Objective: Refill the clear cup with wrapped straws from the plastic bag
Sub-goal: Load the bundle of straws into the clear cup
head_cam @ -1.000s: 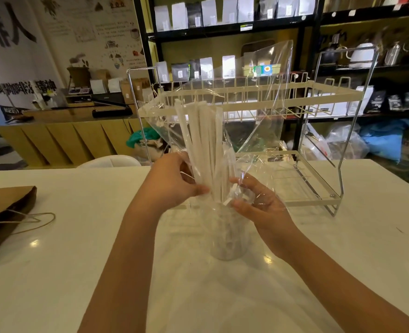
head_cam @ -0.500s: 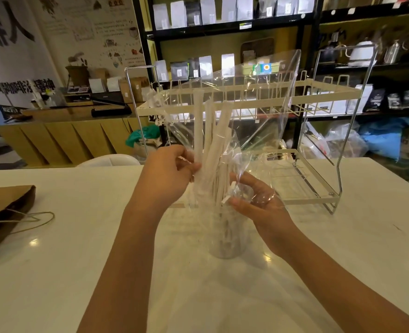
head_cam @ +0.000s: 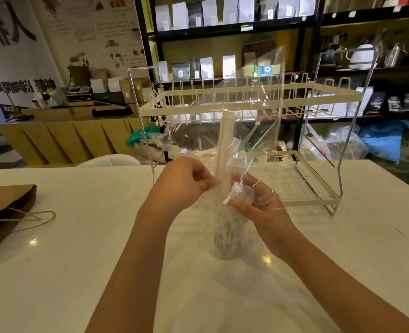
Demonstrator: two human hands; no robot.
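Note:
A clear cup point(head_cam: 227, 239) stands upright on the white table point(head_cam: 78, 260) in front of me, with wrapped straws seen dimly through its wall. Above it a clear plastic bag point(head_cam: 254, 116) is held upright, mouth down over the cup. A narrow bundle of white wrapped straws point(head_cam: 225, 145) stands in the bag, its lower end hidden between my hands. My left hand point(head_cam: 186, 181) pinches the bag and straws from the left. My right hand point(head_cam: 256, 203) grips the crumpled bag from the right, just above the cup's rim.
A two-tier cream wire rack point(head_cam: 319, 97) stands just behind the cup and bag. A brown paper bag point(head_cam: 4, 207) with twine handles lies at the table's left edge. Shelves with pouches and kettles fill the background.
The straw bundle has sunk and narrowed: far fewer straws stick up in the bag than a second ago. Both hands have stayed pinched at the cup's mouth, drawing closer together.

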